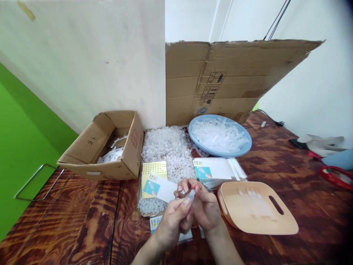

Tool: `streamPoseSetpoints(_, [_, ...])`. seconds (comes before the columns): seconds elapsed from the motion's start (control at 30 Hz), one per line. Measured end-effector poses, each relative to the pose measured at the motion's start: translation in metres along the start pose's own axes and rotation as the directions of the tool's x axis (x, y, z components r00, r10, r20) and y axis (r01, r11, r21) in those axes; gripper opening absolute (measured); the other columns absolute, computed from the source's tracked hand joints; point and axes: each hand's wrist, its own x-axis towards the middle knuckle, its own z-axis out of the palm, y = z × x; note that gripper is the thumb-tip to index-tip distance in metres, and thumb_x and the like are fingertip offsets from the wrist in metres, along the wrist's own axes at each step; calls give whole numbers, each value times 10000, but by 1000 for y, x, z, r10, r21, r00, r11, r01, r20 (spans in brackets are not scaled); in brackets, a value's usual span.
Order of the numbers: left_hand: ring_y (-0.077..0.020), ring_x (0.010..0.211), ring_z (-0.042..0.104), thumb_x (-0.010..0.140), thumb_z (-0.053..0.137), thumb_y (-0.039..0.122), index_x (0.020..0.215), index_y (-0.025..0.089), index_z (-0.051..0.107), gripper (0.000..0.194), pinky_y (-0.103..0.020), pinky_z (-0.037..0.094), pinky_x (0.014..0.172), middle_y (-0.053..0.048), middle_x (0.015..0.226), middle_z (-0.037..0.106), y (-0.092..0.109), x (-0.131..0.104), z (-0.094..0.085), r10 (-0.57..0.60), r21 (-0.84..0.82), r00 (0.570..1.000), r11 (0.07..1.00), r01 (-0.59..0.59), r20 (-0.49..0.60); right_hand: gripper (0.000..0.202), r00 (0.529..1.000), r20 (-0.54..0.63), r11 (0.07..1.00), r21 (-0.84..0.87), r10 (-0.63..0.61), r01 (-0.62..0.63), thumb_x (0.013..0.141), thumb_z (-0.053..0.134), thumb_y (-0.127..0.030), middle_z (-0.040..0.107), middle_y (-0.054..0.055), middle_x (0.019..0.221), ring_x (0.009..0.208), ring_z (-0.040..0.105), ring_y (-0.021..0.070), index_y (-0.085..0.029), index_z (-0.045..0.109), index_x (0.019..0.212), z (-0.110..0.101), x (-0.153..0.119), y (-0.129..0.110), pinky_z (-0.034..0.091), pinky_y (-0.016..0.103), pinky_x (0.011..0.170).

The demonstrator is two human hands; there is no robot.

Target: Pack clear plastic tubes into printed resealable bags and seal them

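My left hand [175, 219] is closed around a small clear plastic tube [190, 196], which points up and to the right. The fingertips of my right hand [205, 206] pinch the upper end of the same tube. Both hands are together over the front of a tray of small clear plastic pieces [168, 143]. A white and teal printed card [162, 187] lies just left of my fingers, partly over a yellow sticker sheet [154, 169]. Another printed packet [156, 222] shows partly beneath my wrists.
A cardboard box [132, 147] with white strips stands left. Behind right, a blue basin [248, 141] holds translucent pieces. Stacked card packets [217, 169] lie before it, beside a peach container [284, 224]. Red tape [335, 176] sits far right; a cardboard sheet [234, 77] stands behind.
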Motion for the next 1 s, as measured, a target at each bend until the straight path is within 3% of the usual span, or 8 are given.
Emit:
streamPoseSetpoints(0.13, [-41,328,111,901,631,524,627,194,450,466,-199,110,342,116,389,227,6,2,10,-39,-172,996,984,52,76,385,999,-40,996,-91,-19,16,719,817,-478,529,21,766,823,565,244,-244,518,661,-1,-1,-6,500,423,846])
streamPoseSetpoints(0.23, [-44,326,98,910,617,515,637,198,446,452,-192,114,337,123,385,199,2,8,6,-59,-214,995,974,76,83,354,997,-78,985,-175,-30,16,745,796,-496,577,30,784,828,590,244,-242,552,700,-10,1,-1,508,410,848])
streamPoseSetpoints(0.4, [-45,357,84,893,591,614,731,203,460,461,-185,100,359,132,426,236,-10,22,-20,-76,-71,990,995,68,-123,293,988,-127,969,-222,84,-111,866,686,-517,615,18,713,635,571,187,-229,669,915,-30,4,29,478,319,659])
streamPoseSetpoints(0.53, [-73,438,337,894,498,692,845,131,613,575,-198,272,439,48,533,443,-11,13,-44,-44,149,970,985,82,-240,344,974,-223,937,-347,-48,-33,874,683,-536,598,-8,669,580,527,156,-212,671,991,-43,4,35,437,280,610])
streamPoseSetpoints(0.63, [-127,656,556,889,587,520,1009,136,663,409,-262,478,650,-22,780,588,-8,0,-55,80,104,925,994,-44,-371,405,969,-212,837,-546,-125,-12,868,702,-530,603,-20,688,561,512,136,-200,646,1095,-52,1,24,404,252,567])
streamPoseSetpoints(0.77, [-203,980,659,866,681,396,1173,180,630,379,-340,511,909,-83,1070,655,-4,-9,-67,215,194,865,971,-139,-454,275,990,-90,571,-821,-108,-13,864,730,-448,662,2,760,687,608,182,-217,660,997,-56,-8,19,437,268,636])
streamPoseSetpoints(0.87, [-237,1014,685,846,711,467,1184,198,603,445,-372,525,916,-96,1128,674,-1,-12,-74,247,359,876,929,-93,-413,139,993,17,363,-930,-116,58,873,729,-357,717,22,877,805,646,216,-234,702,932,-54,-13,25,454,296,733])
streamPoseSetpoints(1.0, [-229,910,711,825,721,503,1043,184,629,397,-336,546,817,-75,999,724,2,-15,-78,216,490,898,872,-2,-382,83,983,95,290,-947,-156,137,889,707,-302,710,30,910,846,639,228,-245,708,949,-52,-10,31,451,311,771])
